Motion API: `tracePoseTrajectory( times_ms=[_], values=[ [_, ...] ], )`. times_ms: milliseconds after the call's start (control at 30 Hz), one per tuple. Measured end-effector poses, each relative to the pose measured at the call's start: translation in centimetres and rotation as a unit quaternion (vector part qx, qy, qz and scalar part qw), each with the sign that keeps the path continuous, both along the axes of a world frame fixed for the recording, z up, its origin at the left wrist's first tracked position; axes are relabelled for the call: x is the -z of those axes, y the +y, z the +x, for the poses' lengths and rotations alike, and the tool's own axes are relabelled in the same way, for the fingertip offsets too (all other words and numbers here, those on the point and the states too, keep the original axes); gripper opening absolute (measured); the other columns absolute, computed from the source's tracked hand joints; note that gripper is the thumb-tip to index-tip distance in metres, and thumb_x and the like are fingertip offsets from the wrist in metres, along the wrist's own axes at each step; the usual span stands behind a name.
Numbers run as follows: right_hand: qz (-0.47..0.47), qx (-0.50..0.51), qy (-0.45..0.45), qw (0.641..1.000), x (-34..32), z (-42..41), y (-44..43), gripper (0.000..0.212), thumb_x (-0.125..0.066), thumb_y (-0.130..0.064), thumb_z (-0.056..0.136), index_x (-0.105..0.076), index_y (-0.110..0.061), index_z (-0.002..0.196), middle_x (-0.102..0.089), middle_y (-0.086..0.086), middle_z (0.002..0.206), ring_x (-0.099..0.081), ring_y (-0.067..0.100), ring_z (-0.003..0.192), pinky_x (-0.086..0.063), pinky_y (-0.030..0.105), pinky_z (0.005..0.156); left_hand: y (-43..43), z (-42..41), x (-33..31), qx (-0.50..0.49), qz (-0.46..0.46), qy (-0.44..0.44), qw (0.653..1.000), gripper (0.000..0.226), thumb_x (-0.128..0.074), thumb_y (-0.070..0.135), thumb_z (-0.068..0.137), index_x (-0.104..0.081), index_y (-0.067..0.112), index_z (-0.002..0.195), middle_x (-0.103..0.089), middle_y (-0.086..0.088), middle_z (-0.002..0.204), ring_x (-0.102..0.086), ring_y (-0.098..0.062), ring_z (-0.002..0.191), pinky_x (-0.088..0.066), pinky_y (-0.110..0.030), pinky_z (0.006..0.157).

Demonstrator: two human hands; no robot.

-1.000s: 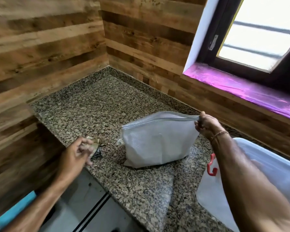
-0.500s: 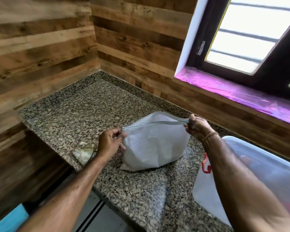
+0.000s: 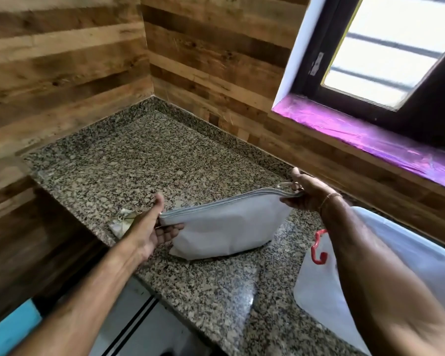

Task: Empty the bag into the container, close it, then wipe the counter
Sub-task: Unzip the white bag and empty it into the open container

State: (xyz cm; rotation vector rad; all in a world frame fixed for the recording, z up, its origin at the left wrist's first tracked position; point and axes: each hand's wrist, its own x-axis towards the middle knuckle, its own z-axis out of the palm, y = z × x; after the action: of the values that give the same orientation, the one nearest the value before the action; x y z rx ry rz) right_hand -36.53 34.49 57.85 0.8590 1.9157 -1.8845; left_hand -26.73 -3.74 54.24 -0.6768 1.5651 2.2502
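Note:
A white zip bag (image 3: 226,228) stands on the speckled granite counter (image 3: 139,160), its top edge pulled nearly flat. My left hand (image 3: 152,227) grips the bag's left top corner. My right hand (image 3: 306,192) pinches the right end of the zip line. A translucent white plastic container (image 3: 316,286) with a red latch (image 3: 317,249) sits at the right, partly hidden by my right arm. A crumpled pale cloth (image 3: 122,222) lies on the counter just left of my left hand.
Wood-plank walls close off the counter's back and left sides. A window with a purple-lit sill (image 3: 370,140) is at the upper right. The counter's front edge drops to white cabinet fronts (image 3: 139,327). A blue object (image 3: 10,330) shows at bottom left.
My left hand let go of the crumpled cloth, crossed to the bag and took its left top corner. The bag's mouth has been stretched from gaping to nearly flat.

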Motion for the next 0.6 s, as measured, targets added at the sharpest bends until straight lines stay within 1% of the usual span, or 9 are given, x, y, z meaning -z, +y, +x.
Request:
tracePoseTrajectory(
  times_ms=[100,133,200,267,333,400,433,500,600],
  values=[
    [0.025,-0.054,-0.019,0.998,0.6,-0.6,0.0,0.023,-0.079,-0.031,0.080,-0.063,-0.015,0.083,-0.060,0.001,0.070,-0.060,0.009,0.054,-0.054,0.019,0.042,0.7,-0.5,-1.2,0.017,0.067,-0.045,0.997,0.023,-0.075,0.009,0.074,-0.061,0.004,0.092,-0.062,-0.014,0.090,-0.058,-0.019,0.074,-0.057,-0.022,0.048],
    [0.034,-0.059,-0.015,0.998,0.9,-0.8,0.0,0.019,-0.080,-0.023,0.080,-0.062,-0.017,0.081,-0.058,-0.002,0.064,-0.057,0.005,0.048,-0.051,0.017,0.041,0.9,-0.7,-1.3,0.021,0.081,-0.053,0.995,0.025,-0.073,0.001,0.067,-0.059,0.006,0.088,-0.061,-0.013,0.092,-0.056,-0.019,0.076,-0.056,-0.022,0.046],
    [0.046,-0.050,0.013,0.998,1.4,-1.1,0.2,0.022,-0.069,-0.008,0.094,-0.058,-0.019,0.079,-0.057,-0.003,0.059,-0.051,0.002,0.039,-0.042,0.013,0.038,0.8,-0.7,-0.9,0.032,0.091,-0.056,0.994,0.035,-0.069,-0.007,0.069,-0.056,0.011,0.095,-0.062,-0.013,0.097,-0.058,-0.020,0.080,-0.055,-0.022,0.045],
    [0.042,-0.050,0.039,0.997,1.7,-0.9,0.6,0.028,-0.057,0.001,0.100,-0.056,-0.019,0.080,-0.055,-0.002,0.056,-0.044,0.002,0.032,-0.033,0.011,0.034,0.3,-0.5,-0.1,0.034,0.099,-0.028,0.994,0.045,-0.068,-0.008,0.072,-0.059,0.017,0.109,-0.062,-0.011,0.098,-0.059,-0.020,0.083,-0.056,-0.024,0.050],
    [0.028,-0.072,0.055,0.995,1.9,-0.4,1.2,0.033,-0.050,0.008,0.100,-0.059,-0.019,0.085,-0.052,-0.005,0.048,-0.041,0.003,0.034,-0.030,0.012,0.035,-0.3,0.1,0.8,0.049,0.083,0.026,0.995,0.052,-0.070,-0.004,0.070,-0.061,0.022,0.114,-0.056,-0.005,0.093,-0.056,-0.018,0.084,-0.055,-0.029,0.062],
    [0.013,-0.113,0.067,0.991,2.2,0.1,2.0,0.031,-0.050,0.008,0.100,-0.065,-0.018,0.091,-0.049,-0.004,0.055,-0.042,0.005,0.042,-0.032,0.015,0.038,-0.8,1.1,1.3,0.096,0.026,0.063,0.993,0.057,-0.080,0.006,0.067,-0.061,0.024,0.119,-0.051,-0.008,0.100,-0.054,-0.019,0.089,-0.053,-0.032,0.069],
    [0.009,-0.134,0.070,0.988,2.3,0.3,2.3,0.030,-0.052,0.008,0.099,-0.068,-0.017,0.093,-0.049,-0.003,0.061,-0.045,0.005,0.045,-0.033,0.017,0.038,-0.9,1.5,1.6,0.130,-0.011,0.068,0.989,0.068,-0.091,0.018,0.060,-0.061,0.024,0.121,-0.051,-0.010,0.107,-0.054,-0.023,0.095,-0.054,-0.032,0.070],
    [0.024,-0.162,0.072,0.984,2.4,0.6,2.7,0.034,-0.054,0.011,0.096,-0.072,-0.018,0.094,-0.052,-0.001,0.072,-0.053,0.005,0.051,-0.038,0.017,0.041,-1.1,2.1,2.1,0.188,-0.074,0.041,0.978,0.094,-0.102,0.035,0.042,-0.059,0.027,0.125,-0.051,-0.014,0.119,-0.055,-0.030,0.104,-0.056,-0.035,0.071],
    [0.029,-0.158,0.067,0.985,2.6,0.4,3.1,0.038,-0.059,0.017,0.089,-0.076,-0.018,0.091,-0.055,0.002,0.081,-0.050,0.011,0.065,-0.044,0.017,0.047,-0.9,1.9,1.8,0.204,-0.108,-0.028,0.973,0.084,-0.090,0.017,0.061,-0.049,0.020,0.134,-0.054,-0.020,0.127,-0.060,-0.028,0.099,-0.055,-0.036,0.067]
  ],
)
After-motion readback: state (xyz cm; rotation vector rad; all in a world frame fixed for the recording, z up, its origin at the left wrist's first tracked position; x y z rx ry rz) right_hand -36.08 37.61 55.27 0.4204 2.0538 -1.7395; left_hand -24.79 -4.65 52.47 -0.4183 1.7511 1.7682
